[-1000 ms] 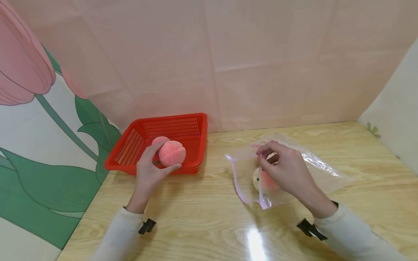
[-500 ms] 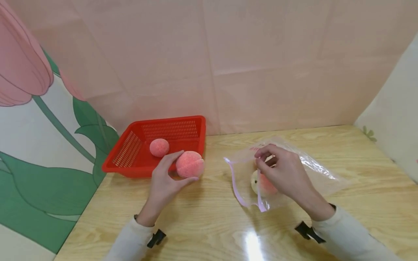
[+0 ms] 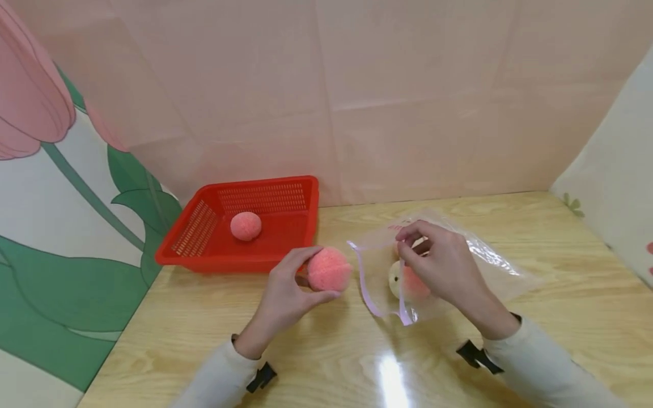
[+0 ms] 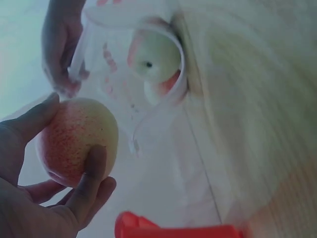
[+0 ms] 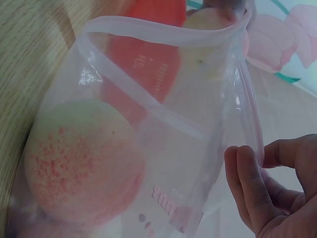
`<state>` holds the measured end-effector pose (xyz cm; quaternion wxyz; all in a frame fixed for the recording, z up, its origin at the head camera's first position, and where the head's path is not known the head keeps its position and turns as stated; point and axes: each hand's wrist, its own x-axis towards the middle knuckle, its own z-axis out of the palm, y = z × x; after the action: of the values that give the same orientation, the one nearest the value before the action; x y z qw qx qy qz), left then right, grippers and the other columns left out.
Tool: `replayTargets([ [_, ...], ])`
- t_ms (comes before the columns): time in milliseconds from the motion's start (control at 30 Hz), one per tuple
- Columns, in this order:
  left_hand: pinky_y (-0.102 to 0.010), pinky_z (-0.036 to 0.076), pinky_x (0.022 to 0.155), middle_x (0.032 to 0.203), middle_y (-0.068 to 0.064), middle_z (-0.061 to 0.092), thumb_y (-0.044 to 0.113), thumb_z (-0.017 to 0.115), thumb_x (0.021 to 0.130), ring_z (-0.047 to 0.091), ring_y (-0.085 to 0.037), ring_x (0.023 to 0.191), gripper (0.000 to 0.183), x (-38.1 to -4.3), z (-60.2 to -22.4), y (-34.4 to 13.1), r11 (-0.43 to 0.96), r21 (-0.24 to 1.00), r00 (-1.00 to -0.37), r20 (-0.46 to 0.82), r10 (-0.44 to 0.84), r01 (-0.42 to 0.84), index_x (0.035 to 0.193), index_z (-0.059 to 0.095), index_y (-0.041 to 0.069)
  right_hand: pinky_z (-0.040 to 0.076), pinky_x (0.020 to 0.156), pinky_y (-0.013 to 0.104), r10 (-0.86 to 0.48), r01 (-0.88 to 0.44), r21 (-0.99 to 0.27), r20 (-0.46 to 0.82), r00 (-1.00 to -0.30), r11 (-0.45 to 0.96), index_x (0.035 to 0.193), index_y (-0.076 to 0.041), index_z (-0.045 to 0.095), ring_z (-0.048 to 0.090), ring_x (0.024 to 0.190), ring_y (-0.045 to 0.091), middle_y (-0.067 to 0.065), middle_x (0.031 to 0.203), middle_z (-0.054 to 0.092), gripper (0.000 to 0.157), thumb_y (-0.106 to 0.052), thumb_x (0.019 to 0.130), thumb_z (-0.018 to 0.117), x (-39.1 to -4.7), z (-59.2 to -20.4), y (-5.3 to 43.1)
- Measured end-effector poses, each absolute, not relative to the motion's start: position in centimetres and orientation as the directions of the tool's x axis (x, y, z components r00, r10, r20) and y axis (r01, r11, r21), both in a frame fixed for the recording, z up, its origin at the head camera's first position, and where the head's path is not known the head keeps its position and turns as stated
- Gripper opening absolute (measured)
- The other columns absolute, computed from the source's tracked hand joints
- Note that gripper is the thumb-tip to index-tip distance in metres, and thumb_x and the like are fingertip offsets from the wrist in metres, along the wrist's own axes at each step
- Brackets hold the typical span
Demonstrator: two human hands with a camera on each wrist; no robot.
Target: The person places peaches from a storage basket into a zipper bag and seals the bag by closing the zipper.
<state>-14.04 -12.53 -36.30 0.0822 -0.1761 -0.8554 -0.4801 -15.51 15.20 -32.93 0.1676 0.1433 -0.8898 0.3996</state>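
Note:
My left hand [image 3: 291,294] grips a pink fuzzy peach [image 3: 329,270] between thumb and fingers, just left of a clear zip bag's mouth. In the left wrist view this peach [image 4: 79,141] shows a red-speckled and a pale yellow side. With finger and thumb, my right hand [image 3: 449,266] pinches the upper edge of the clear zip bag [image 3: 497,263], whose lilac-edged mouth gapes toward the left. Inside the bag lie two peaches; one peach [image 5: 84,163] shows large through the plastic in the right wrist view, and the other is partly hidden behind it.
A red plastic basket [image 3: 224,262] stands at the back left of the wooden table [image 3: 306,362], with one pink peach [image 3: 246,226] in it. A pink cloth backdrop [image 3: 408,102] rises behind the table, and a tulip-patterned panel [image 3: 81,283] stands at the left.
My left hand has carried the peach from over the basket's front rim rightward to near the bag's mouth. My right hand still pinches the bag in nearly the same place.

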Motion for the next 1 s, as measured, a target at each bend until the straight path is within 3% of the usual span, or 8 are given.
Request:
replayTargets([
  [167, -0.022, 0.059, 0.068, 0.121, 0.001, 0.062, 0.022, 0.093, 0.067, 0.066, -0.016, 0.09, 0.075, -13.7, -37.1, -11.0, 0.485, 0.786, -0.919, 0.272, 0.286, 0.383, 0.133, 0.06, 0.013, 0.053, 0.056, 0.021, -0.13, -0.38, -0.675, 0.391, -0.911, 0.633, 0.094, -0.017, 0.069, 0.072, 0.073, 0.013, -0.001, 0.085, 0.072, 0.008, -0.011, 0.092, 0.063, -15.4, -33.0, 15.1],
  [400, -0.023, 0.058, 0.069, 0.121, 0.002, 0.063, 0.032, 0.093, 0.067, 0.06, -0.011, 0.092, 0.074, -13.8, -37.5, -8.9, 0.554, 0.748, -0.922, 0.214, 0.322, 0.366, 0.132, 0.061, 0.017, 0.053, 0.056, 0.021, -0.125, -0.38, -0.676, 0.395, -0.91, 0.631, 0.093, -0.016, 0.069, 0.072, 0.073, 0.014, 0.0, 0.085, 0.072, 0.008, -0.01, 0.092, 0.064, -15.3, -33.1, 15.0],
  [667, -0.03, 0.056, 0.09, 0.124, -0.001, 0.064, 0.037, 0.092, 0.067, 0.061, -0.017, 0.111, 0.078, -14.5, -38.2, -7.7, 0.659, 0.648, -0.92, 0.194, 0.341, 0.381, 0.134, 0.06, 0.014, 0.052, 0.056, 0.021, -0.123, -0.374, -0.668, 0.393, -0.911, 0.644, 0.094, -0.015, 0.07, 0.073, 0.073, 0.014, -0.001, 0.084, 0.072, 0.007, -0.011, 0.092, 0.064, -15.4, -32.9, 15.0],
  [1000, -0.035, 0.055, 0.097, 0.126, -0.003, 0.064, 0.03, 0.091, 0.07, 0.062, -0.018, 0.115, 0.076, -14.6, -38.7, -6.3, 0.668, 0.632, -0.917, 0.223, 0.329, 0.393, 0.135, 0.059, 0.011, 0.054, 0.057, 0.021, -0.13, -0.392, -0.661, 0.41, -0.903, 0.64, 0.094, -0.014, 0.069, 0.072, 0.072, 0.015, 0.0, 0.084, 0.072, 0.006, -0.011, 0.092, 0.064, -15.5, -32.8, 15.2],
])
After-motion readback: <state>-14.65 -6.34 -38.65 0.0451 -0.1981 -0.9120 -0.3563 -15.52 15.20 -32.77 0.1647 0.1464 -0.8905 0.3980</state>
